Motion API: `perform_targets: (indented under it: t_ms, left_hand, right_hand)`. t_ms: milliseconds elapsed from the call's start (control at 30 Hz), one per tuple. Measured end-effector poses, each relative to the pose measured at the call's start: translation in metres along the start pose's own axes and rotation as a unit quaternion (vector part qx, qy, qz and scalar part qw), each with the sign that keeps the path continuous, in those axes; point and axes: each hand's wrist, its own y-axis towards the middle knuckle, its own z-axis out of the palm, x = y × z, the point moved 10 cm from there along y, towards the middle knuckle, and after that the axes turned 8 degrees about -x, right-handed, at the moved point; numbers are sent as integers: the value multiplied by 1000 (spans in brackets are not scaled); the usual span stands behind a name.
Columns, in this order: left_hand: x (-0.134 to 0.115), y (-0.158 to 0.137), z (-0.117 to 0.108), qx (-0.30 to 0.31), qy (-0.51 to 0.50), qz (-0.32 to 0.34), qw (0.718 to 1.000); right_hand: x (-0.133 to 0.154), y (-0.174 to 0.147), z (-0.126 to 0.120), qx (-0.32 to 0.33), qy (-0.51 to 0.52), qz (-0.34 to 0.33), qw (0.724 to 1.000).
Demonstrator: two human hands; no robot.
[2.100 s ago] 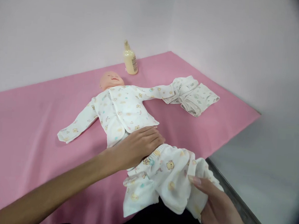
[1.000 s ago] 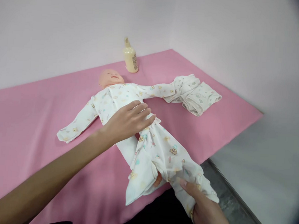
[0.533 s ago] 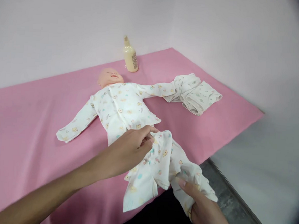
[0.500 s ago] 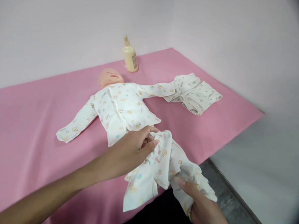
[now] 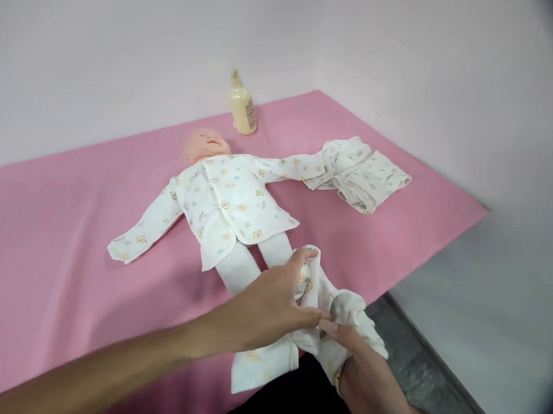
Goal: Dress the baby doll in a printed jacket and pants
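A baby doll [image 5: 208,145] lies on its back in a white printed jacket [image 5: 253,199], its white legs [image 5: 233,268] pointing toward me. Over the lower legs, at the table's near edge, are white printed baby pants [image 5: 264,367]. My left hand [image 5: 270,303] grips the pants near the waistband, index finger and thumb apart with cloth between them. Close by, my right hand [image 5: 369,378] holds the bunched pant leg, its thumb almost touching my left thumb. The cloth hides most of the right fingers and the doll's feet.
A pink cover [image 5: 68,238] lies over the table. Behind the doll's head stands a pump bottle [image 5: 243,111] of pale yellow liquid. Folded printed cloths [image 5: 372,175] lie by the doll's sleeve at right. Pale walls [image 5: 174,38] border the back and right.
My left hand has moved down and right, toward my right hand, drawing the pants' upper part away from the jacket. More of the doll's white legs now shows. The right hand has shifted slightly left.
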Motion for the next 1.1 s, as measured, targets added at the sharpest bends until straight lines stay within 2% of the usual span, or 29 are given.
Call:
perform_targets:
  t_ms: [100,167,267,400,533,667,733,867,1000,1100]
  left_hand:
    - [3,3,8,-4,7,2,1000]
    - [2,4,9,-20,54,28,998]
    - [-2,3,2,-53,144,85,985]
    - [-4,0,-10,-49,226,124,965]
    - [-4,-1,-22,-67,321,124,937]
    - [-8,-5,-18,-84,362,118,921]
    - [-14,-9,-13,-79,338,131,929]
    - [-20,-13,-13,-61,218,135,965]
    - [-2,-5,-10,-15,94,78,992]
    - [8,2,-2,-1,37,51,998]
  right_hand:
    - [0,0,4,9,6,-5,1000]
    - [-1,1,4,9,-1,-7,1000]
    - [-3,1,-1,0,-16,-5,1000]
    - [-5,-1,-7,0,-19,3,1000]
    - [-6,-3,-10,12,-22,12,1000]
    - [-7,-3,-12,8,-17,14,1000]
    - [-6,-3,-12,-2,-15,8,1000]
    - [-1,-2,-7,-4,-19,-11,1000]
    - [1,1,0,7,-26,-6,1000]
    - [1,2,4,17,-16,-3,1000]
